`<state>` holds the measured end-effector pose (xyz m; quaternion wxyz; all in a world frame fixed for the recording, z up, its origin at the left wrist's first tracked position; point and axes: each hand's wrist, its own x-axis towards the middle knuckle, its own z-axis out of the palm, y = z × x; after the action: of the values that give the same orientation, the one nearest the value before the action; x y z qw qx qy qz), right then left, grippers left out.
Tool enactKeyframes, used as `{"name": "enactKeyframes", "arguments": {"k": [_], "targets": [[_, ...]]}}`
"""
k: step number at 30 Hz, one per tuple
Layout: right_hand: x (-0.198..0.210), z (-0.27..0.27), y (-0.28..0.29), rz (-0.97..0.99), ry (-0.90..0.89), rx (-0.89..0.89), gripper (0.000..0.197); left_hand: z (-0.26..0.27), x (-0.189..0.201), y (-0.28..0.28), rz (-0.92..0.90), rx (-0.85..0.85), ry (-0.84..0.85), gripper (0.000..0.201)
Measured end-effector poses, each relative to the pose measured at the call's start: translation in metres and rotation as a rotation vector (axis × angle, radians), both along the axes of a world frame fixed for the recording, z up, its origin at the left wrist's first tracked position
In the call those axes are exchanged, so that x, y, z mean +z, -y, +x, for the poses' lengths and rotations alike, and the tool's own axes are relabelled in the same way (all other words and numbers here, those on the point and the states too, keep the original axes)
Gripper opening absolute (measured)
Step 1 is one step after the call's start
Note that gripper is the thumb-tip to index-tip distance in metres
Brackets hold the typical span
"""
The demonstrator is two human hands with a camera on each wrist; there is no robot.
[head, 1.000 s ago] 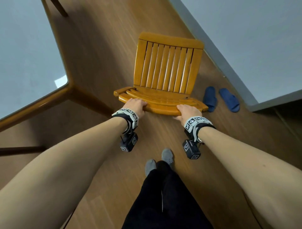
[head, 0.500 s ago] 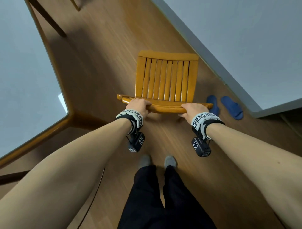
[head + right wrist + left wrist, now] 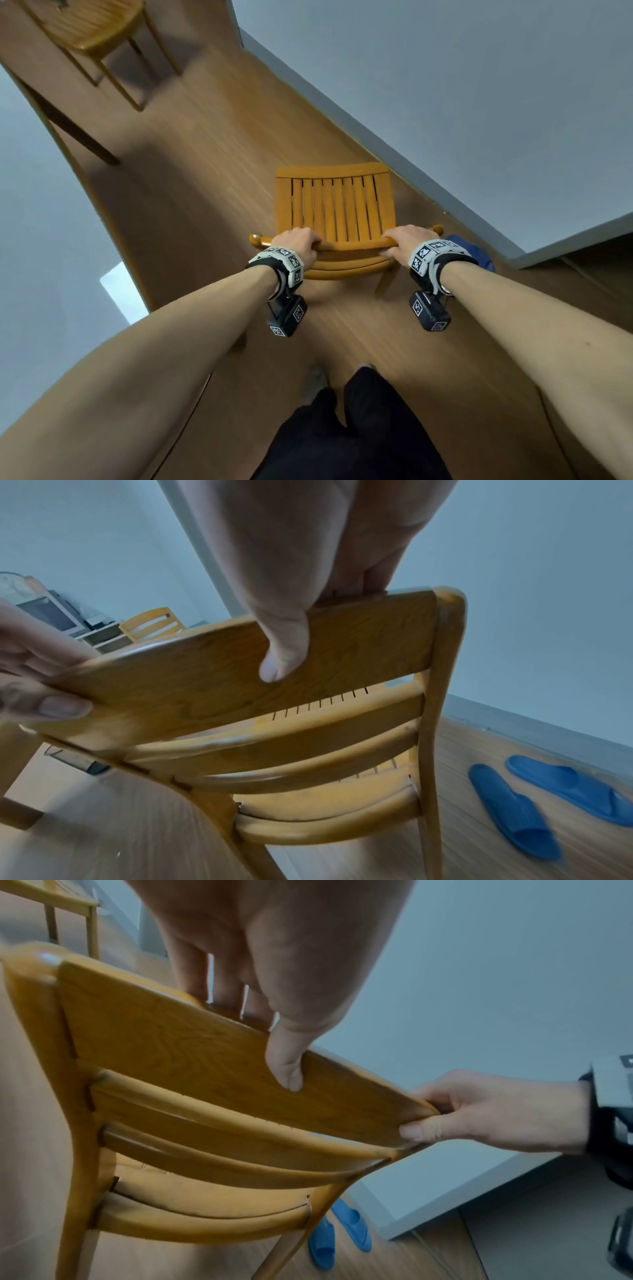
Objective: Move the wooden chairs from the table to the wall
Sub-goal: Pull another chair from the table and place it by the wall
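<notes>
Left hand [image 3: 297,247] grasps the top rail of the chair [image 3: 335,209] near its left end, fingers over the far side, thumb pressed on the near face. Right hand [image 3: 404,242] grasps the same rail near its right end, same grip; both thumbs show plainly in the wrist views. Chair stands directly ahead of the hands, seat facing away, on the wood floor [image 3: 212,178], close to the grey wall [image 3: 462,85] beyond the right hand. Blue slippers [image 3: 548,799] lie on the floor just right of the chair, by the baseboard. Table [image 3: 41,219] off to the left. Second chair [image 3: 92,31] far ahead-left.
</notes>
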<state>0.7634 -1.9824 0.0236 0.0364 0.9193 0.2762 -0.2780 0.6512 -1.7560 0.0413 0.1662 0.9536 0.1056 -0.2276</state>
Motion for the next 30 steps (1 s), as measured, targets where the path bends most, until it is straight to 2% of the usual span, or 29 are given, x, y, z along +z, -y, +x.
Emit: {"name": "enactKeyframes", "arguments": {"k": [7,13,21,30], "targets": [[0.035,0.068,-0.039,0.038,0.056,-0.001,0.031,0.075,0.04,-0.046,0.048,-0.005,-0.008,0.016],[0.056,0.12,-0.058,0.063,0.102,0.033,0.032,0.13,0.069,-0.063,0.082,0.002,-0.039,0.017],[0.066,0.158,-0.075,0.051,0.153,0.049,0.031,0.183,0.071,-0.084,0.145,-0.052,-0.027,0.01],[0.062,0.194,-0.103,0.009,0.176,-0.104,0.037,0.26,0.069,-0.126,0.112,-0.223,0.038,0.011]]}}
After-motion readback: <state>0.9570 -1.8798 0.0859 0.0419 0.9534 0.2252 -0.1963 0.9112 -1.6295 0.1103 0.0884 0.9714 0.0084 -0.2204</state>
